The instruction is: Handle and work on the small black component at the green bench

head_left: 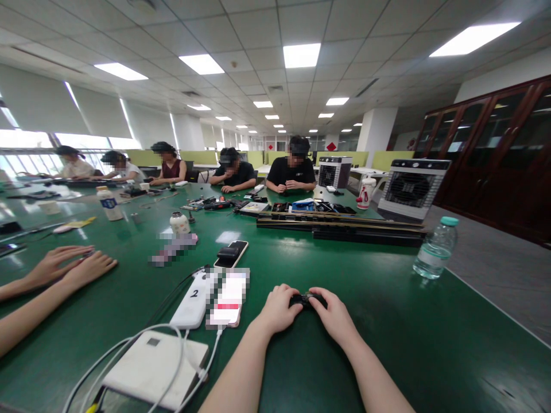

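Note:
Near the middle of the green table (370,321), my two hands meet around a small black object (306,299). Its kind is too small and too covered to make out. My left hand (279,308) grips the left end, with the thumb in front and the fingers behind. The right end is pinched by my right hand (333,312), thumb and fingers curled about it. A bit of the object's middle shows between the thumbs, and both ends are hidden by fingers. The object is on or just above the tabletop.
To my left lie a white power bank (191,304), a lit phone (228,298), a white box (150,367) with cables and another phone (239,246). A water bottle (437,249) stands right. Long black rails (365,235) lie beyond. A co-worker's hands (86,267) work at left.

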`<state>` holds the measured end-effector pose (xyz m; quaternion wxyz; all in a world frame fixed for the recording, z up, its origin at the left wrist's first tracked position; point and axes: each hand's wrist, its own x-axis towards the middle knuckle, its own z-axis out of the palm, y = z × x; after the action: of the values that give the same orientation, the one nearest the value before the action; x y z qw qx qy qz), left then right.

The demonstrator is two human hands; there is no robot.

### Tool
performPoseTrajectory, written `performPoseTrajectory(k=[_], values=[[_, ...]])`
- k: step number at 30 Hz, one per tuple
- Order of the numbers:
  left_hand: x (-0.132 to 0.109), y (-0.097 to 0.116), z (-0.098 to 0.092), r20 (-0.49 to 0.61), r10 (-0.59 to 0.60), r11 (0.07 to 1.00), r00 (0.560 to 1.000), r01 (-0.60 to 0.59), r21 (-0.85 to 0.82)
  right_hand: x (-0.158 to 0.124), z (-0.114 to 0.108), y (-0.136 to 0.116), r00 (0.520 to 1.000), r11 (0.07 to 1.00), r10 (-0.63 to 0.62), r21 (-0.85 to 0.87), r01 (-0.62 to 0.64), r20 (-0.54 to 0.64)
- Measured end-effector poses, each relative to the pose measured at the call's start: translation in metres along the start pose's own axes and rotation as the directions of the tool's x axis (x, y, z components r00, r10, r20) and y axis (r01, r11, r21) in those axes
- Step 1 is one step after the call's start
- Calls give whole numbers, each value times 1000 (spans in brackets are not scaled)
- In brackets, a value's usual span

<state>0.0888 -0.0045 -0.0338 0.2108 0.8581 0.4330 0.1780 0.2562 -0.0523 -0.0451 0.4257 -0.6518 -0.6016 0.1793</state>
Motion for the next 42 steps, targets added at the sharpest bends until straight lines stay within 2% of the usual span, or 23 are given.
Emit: performPoseTrajectory(k=[13,20,27,31,35,42], values=[[-1,0,-1,-3,1,1000,1000,-1,-5,4,-13,1,966,986,104,150,-69,-238],[-1,2,-3,14,-10,1000,1000,11,-5,6,-26,3,928,990,117,121,-79,-354],[-1,0,-2,14,0,1000,1000,0,-8,4,-36,-6,905,988,147,110,-112,-399],[-1,-1,-1,13,10,1000,1000,-10,-7,4,-36,-8,904,990,135,88,-109,-404],[-1,0,-3,9,12,1000,1000,-12,-10,4,-33,-6,928,995,92,62,-74,-360],[-1,0,-1,5,9,1000,1000,-9,-20,3,-21,0,995,1000,9,18,-7,-100]])
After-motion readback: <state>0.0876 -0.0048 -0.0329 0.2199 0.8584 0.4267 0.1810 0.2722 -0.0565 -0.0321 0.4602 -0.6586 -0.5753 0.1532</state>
